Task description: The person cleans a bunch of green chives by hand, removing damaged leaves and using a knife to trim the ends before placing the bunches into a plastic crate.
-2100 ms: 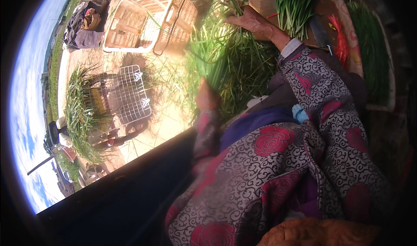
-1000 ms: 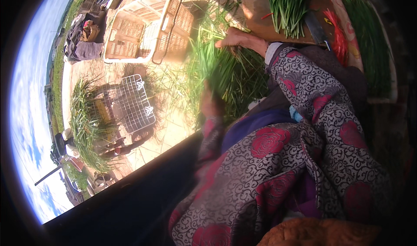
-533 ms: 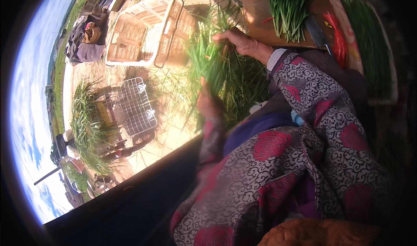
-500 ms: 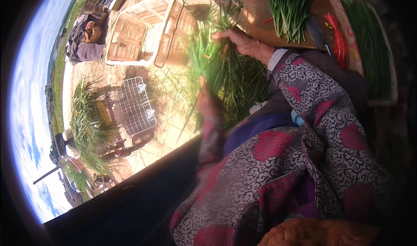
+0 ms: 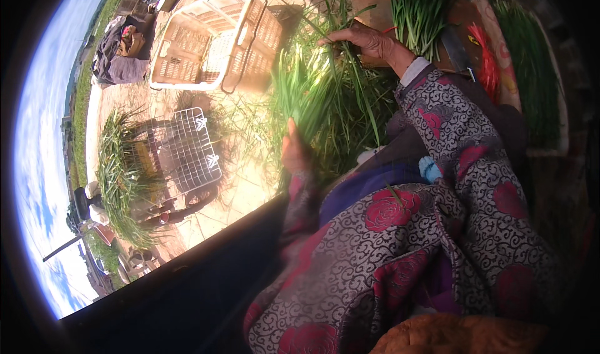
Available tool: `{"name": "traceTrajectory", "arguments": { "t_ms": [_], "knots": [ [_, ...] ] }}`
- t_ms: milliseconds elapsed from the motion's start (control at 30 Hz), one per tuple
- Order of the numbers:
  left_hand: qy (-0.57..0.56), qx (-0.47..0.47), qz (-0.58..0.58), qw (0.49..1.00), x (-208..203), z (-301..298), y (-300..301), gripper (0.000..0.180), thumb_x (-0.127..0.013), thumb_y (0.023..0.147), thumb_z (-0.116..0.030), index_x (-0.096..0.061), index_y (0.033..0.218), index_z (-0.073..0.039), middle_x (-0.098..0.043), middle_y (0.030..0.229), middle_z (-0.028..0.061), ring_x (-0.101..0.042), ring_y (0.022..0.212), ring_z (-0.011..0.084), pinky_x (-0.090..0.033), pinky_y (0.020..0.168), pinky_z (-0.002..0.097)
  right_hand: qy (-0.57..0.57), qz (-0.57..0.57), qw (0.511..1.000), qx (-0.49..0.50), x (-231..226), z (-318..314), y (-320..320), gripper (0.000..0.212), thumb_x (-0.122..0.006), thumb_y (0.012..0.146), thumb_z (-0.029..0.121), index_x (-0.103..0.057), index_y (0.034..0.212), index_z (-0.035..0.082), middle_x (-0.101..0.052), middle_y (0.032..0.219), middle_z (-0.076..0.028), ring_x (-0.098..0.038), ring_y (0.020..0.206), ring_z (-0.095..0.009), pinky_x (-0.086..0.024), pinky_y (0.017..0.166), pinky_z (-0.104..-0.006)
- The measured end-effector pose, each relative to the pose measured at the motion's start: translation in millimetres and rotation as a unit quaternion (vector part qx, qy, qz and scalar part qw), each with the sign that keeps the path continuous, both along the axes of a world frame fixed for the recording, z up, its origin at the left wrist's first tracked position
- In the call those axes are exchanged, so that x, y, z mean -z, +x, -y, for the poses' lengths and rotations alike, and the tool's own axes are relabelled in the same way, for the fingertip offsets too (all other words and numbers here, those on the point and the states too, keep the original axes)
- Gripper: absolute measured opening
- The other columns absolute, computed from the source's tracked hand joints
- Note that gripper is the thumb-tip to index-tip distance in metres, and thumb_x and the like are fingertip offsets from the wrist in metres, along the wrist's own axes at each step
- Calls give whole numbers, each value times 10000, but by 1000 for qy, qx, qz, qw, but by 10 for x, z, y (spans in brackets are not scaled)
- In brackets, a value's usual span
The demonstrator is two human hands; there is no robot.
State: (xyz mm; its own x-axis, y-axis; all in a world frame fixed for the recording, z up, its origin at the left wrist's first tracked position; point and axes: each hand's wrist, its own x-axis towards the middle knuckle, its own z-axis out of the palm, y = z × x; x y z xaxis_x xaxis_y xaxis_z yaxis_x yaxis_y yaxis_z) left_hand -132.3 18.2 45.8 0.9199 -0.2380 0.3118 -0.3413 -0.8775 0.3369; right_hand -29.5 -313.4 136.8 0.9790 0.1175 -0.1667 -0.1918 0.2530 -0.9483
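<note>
Green, long-bladed chive stalks [image 5: 325,104] lie heaped on the ground before the seated person, whose left hand [image 5: 294,149] grips the bunch low down, fingers curled round it, while the right hand [image 5: 365,40] pinches stalks at the top, just beside the brown wooden cutting board [image 5: 375,7].

Hard sunlight floods the upper left, washing out the pale crate [image 5: 209,38] and the ground. The lower half lies in deep shadow. Strong fisheye bending and slight blur mark the black rim.
</note>
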Motion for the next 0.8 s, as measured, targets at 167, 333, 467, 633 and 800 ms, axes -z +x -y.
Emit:
{"name": "traceTrajectory", "arguments": {
  "t_ms": [167, 333, 467, 633, 800],
  "knots": [
    [47, 39, 74, 995, -15, 113, -11, 722, -593, 764, 1, -465, 1455, -165, -524, 758, 122, -558, 636, 325, -437, 546, 444, -155, 57, 983, 83, 208, -263, -26, 290, -767, 751, 259, -678, 850, 2, -672, 829, -72, -614, 761, -153, -469, 689, -312],
    [53, 72, 145, 985, -19, 53, -9, 682, -600, 810, 1, -460, 1452, -177, -506, 732, 83, -510, 579, 245, -393, 480, 383, -153, 72, 983, 71, 476, -366, 120, 409, -771, 733, 358, -677, 817, -30, -669, 784, -93, -608, 721, -199, -472, 660, -382],
    [49, 100, 71, 991, 46, 309, -28, 727, -605, 736, 0, -492, 1438, -150, -531, 810, 112, -563, 685, 309, -446, 583, 430, -310, 89, 940, 113, 1383, 186, 348, 412, -751, 758, 362, -699, 842, -37, -670, 758, -102, -620, 699, -205, -482, 656, -409],
    [81, 47, 68, 993, 37, -98, 5, 724, -603, 747, -17, -472, 1445, -163, -542, 808, 123, -578, 689, 329, -457, 580, 431, -167, 33, 985, 15, 90, -315, 50, 282, -723, 859, 299, -692, 937, 30, -652, 813, -42, -604, 731, -150, -490, 657, -341],
    [19, 49, -23, 998, 25, -125, 78, 709, -658, 790, -81, -438, 1460, -158, -615, 905, 150, -630, 771, 349, -489, 617, 448, 174, 68, 977, 106, -261, 407, 23, 358, -677, 918, 299, -670, 1155, 31, -647, 894, -4, -632, 790, -92, -554, 643, -259]
  ]
}}
